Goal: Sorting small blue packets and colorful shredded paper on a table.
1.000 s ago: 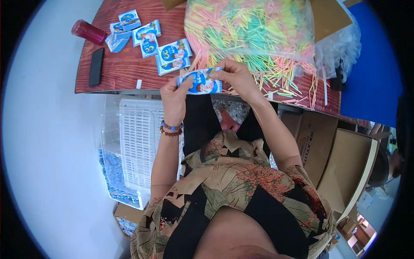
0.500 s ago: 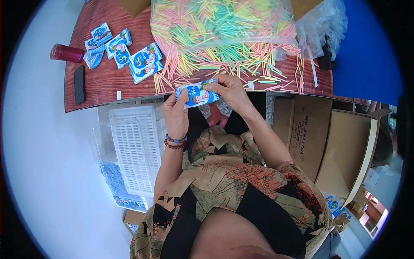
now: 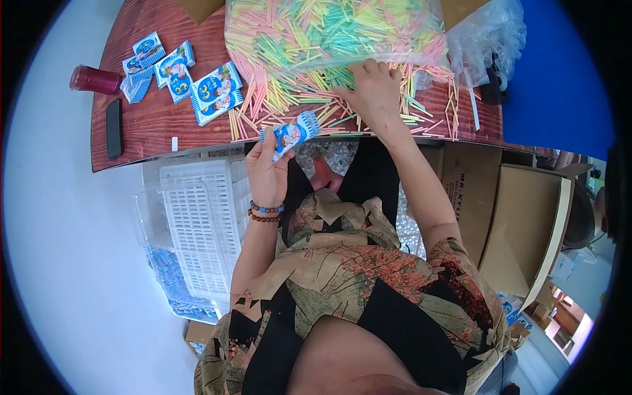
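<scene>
My left hand point(image 3: 266, 172) holds a small blue and white packet point(image 3: 289, 134) up at the near edge of the red-brown wooden table point(image 3: 155, 122). My right hand point(image 3: 372, 89) reaches forward onto the loose pile of thin pastel sticks point(image 3: 296, 99) spread on the table, fingers bent down among them; whether it grips any I cannot tell. Behind the pile lies a large clear bag of the same coloured sticks point(image 3: 329, 29). Several more blue and white packets point(image 3: 191, 79) lie in a loose row to the left.
A dark red cylinder point(image 3: 94, 79) and a black phone-like slab point(image 3: 114, 128) lie at the table's left end. A white slatted plastic crate point(image 3: 201, 227) stands under the table on the left. Cardboard boxes point(image 3: 520, 224) are on the right. Crumpled clear plastic point(image 3: 487, 33) sits at the far right.
My right hand has let go of the packet and moved forward onto the stick pile. My left hand keeps the packet, now held alone at the table edge.
</scene>
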`<state>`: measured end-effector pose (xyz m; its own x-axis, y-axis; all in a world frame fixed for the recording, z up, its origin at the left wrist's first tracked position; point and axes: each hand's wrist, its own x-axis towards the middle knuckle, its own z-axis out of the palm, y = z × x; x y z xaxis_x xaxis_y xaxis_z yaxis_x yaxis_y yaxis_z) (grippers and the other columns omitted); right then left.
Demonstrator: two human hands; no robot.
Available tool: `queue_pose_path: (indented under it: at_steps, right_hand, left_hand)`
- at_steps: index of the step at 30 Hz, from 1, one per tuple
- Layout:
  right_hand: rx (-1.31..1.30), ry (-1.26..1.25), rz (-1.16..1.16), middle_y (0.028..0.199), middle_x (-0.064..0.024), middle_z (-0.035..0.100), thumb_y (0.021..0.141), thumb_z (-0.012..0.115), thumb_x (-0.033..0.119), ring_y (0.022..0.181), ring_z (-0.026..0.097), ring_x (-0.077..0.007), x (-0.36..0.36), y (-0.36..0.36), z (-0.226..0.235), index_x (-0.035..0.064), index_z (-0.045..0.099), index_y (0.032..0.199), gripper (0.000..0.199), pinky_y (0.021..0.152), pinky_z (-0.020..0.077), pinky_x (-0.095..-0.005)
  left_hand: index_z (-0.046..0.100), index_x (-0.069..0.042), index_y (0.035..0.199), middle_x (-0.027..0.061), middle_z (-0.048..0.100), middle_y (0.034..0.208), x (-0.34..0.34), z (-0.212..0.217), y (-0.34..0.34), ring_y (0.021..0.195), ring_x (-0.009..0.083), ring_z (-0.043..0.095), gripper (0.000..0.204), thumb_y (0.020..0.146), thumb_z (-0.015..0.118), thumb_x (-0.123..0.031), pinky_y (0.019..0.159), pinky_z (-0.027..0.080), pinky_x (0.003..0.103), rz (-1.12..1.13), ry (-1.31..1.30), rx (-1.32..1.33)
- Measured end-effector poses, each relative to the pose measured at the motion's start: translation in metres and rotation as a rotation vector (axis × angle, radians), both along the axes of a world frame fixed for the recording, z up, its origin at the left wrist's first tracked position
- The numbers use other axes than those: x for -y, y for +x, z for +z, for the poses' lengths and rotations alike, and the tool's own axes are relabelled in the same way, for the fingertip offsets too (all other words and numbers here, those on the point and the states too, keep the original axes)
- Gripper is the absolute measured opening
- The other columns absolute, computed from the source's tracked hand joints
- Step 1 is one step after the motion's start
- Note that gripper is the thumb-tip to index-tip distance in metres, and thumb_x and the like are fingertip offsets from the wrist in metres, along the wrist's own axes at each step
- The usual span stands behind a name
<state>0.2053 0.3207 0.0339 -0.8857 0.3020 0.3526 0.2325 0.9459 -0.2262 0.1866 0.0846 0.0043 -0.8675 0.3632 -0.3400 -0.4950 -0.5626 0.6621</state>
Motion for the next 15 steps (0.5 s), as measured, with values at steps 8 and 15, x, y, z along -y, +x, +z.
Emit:
queue_pose_path:
  at_steps: [8,15]
  right_hand:
    - [0.11,0.199,-0.027,0.093,-0.0118,0.057,0.071,0.068,0.021,0.092,0.053,-0.0295,0.011,-0.02,-0.025,0.0034,0.062,0.09,0.027,0.084,0.0365,-0.0435]
    - [0.134,0.168,0.024,0.097,-0.0139,0.053,0.076,0.063,0.016,0.096,0.05,-0.0296,0.007,-0.013,-0.031,0.0024,0.059,0.097,0.026,0.084,0.0357,-0.0431]
  left_hand:
    - [0.066,-0.001,0.097,0.0056,0.068,0.09,0.0,-0.002,0.002,0.077,0.0115,0.063,0.02,0.095,0.059,-0.019,0.063,0.051,0.027,0.002,0.003,0.032]
    - [0.066,-0.001,0.097,0.0056,0.068,0.09,0.002,-0.003,0.0,0.076,0.0116,0.063,0.017,0.095,0.059,-0.017,0.064,0.051,0.027,0.038,-0.001,0.056]
